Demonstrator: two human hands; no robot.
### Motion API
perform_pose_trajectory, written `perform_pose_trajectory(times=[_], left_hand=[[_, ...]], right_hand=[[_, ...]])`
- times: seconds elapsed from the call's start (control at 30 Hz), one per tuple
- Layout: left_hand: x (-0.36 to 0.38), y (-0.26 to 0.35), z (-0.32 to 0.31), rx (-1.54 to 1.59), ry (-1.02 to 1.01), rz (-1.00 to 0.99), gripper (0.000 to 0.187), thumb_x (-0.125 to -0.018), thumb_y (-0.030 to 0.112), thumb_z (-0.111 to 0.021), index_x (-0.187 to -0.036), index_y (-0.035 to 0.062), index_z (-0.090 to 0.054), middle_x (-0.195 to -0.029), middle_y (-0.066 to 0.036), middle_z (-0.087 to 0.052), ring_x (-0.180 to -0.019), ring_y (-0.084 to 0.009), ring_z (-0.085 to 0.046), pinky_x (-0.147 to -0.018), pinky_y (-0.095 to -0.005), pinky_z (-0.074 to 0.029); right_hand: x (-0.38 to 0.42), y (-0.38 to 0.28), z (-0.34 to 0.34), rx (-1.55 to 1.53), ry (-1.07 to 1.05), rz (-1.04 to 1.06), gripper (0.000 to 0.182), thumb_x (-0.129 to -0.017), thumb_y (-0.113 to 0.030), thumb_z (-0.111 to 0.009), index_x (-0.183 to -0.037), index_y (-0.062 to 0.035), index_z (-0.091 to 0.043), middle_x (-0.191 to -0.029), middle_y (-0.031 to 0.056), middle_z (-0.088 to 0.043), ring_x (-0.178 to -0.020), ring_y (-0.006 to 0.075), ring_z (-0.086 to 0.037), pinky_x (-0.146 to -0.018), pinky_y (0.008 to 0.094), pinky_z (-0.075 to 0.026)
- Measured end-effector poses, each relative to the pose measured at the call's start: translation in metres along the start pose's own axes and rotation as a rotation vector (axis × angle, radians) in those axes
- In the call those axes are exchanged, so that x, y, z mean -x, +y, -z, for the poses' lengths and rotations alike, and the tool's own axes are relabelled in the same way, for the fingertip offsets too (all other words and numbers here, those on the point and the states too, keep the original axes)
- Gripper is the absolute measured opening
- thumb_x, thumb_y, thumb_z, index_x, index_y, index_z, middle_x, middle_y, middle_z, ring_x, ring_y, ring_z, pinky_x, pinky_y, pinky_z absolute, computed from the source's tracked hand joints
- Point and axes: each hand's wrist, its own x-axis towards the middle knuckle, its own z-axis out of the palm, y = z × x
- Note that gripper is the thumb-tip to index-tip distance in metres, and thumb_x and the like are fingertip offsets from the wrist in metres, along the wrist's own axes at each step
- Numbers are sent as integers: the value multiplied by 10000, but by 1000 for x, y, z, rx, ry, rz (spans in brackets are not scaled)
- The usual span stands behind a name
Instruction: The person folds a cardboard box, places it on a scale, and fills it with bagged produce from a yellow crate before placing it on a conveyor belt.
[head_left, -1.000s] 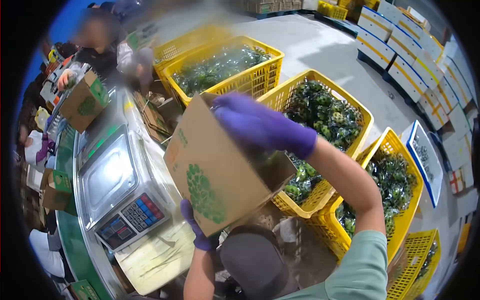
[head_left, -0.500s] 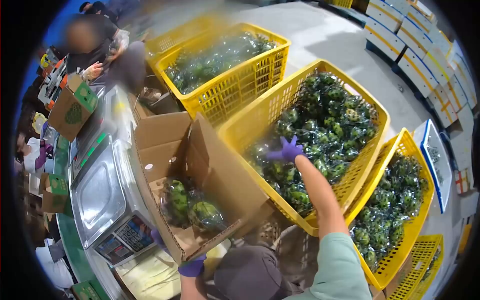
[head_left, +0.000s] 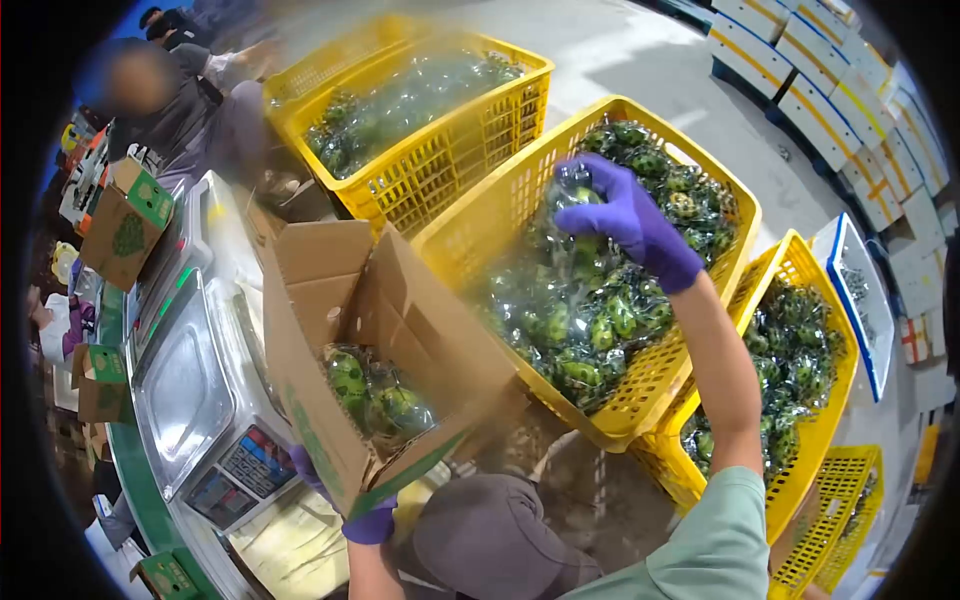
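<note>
My right hand (head_left: pixel 625 215), in a purple glove, is raised over a yellow crate (head_left: pixel 690 345) of green fruit in clear plastic. Its fingers curl round one plastic-wrapped green fruit (head_left: pixel 572 190), partly hidden by glare and blur. My left hand (head_left: pixel 370 522), also purple-gloved, grips the lower near end of an open cardboard box (head_left: pixel 420 310); some of its fingers are hidden behind the cardboard. The box is tilted, its opening facing up towards me. Inside lie a few wrapped green fruits (head_left: pixel 350 385).
A metal-topped weighing scale (head_left: pixel 185 385) stands left of the box. More fruit fills a rear yellow crate (head_left: pixel 440 195) and one at right (head_left: pixel 815 455). Stacked white cartons (head_left: pixel 815 120) line the far right. Another person (head_left: pixel 165 125) sits at upper left.
My right hand has risen from among the fruit, going from spread fingers to a grip on a wrapped fruit. My left hand keeps hold of the box, which has tilted slightly.
</note>
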Motion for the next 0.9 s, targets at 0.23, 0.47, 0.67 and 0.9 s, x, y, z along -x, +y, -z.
perform_pose_trajectory(times=[0.23,0.47,0.67,0.9], left_hand=[[2,-18,0,-402,-241,-74,486,-935,386,-513,-1299,79,-417,-1220,-95,-522,-1107,-189,-520,-937,-347,-414],[15,-20,48,-1464,-612,-1111,377,-905,328,-544,-1152,45,-572,-1009,-92,-627,-945,-211,-593,-781,-348,-489],[24,-87,153,-1783,-707,-829,322,-917,294,-552,-1146,72,-589,-1102,-119,-619,-1026,-256,-571,-870,-374,-463],[16,-111,206,-1989,-817,-508,212,-888,271,-564,-960,72,-583,-904,-110,-613,-839,-224,-586,-732,-343,-496]], right_hand=[[14,-84,-117,411,-351,713,715,-757,-418,-724,-1304,-40,-461,-1339,260,-443,-1242,370,-452,-1023,467,-390],[-48,144,-50,620,383,174,901,-711,-483,-779,-1369,4,-403,-1281,307,-481,-1194,395,-508,-989,450,-425],[21,230,-88,962,-200,-773,1161,-545,-493,-878,-1488,-343,-218,-1566,192,-68,-1370,565,-110,-1014,625,-375],[29,245,-82,1060,-378,-539,980,-595,-357,-867,-1429,-309,-353,-1408,196,-312,-1249,463,-384,-956,559,-445]])
